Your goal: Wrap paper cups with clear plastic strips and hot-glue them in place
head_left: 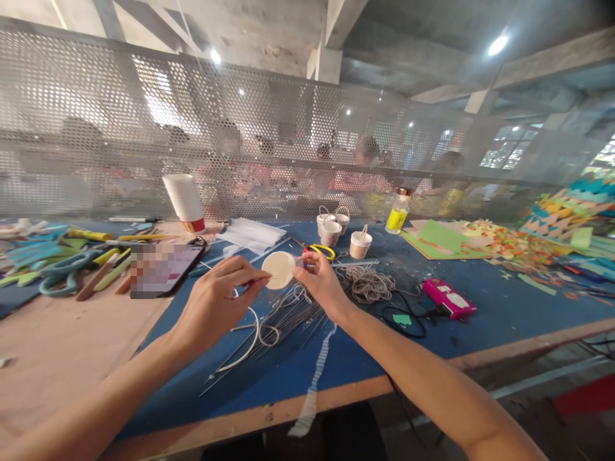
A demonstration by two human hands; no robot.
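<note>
My left hand (218,298) is closed in a pinch on the left edge of a small pale paper cup (278,269) held on its side above the blue table (480,323), its round base facing me. My right hand (319,282) pinches the cup's right edge, fingers curled. Whether a thin tool sits in my left fingers I cannot make out. Below my hands lie a bundle of thin metal rods (281,323) and loops of white cord (259,333). A tangle of grey twine (369,283) lies just right of my right hand.
A phone (163,269) lies left of my hands. Behind are a stack of paper cups (185,202), several small cup baskets (336,230), yellow scissors (321,250), a yellow bottle (398,211), a pink device (449,298) with black cable, and coloured paper scraps (504,246). People sit beyond a perforated metal screen (96,128).
</note>
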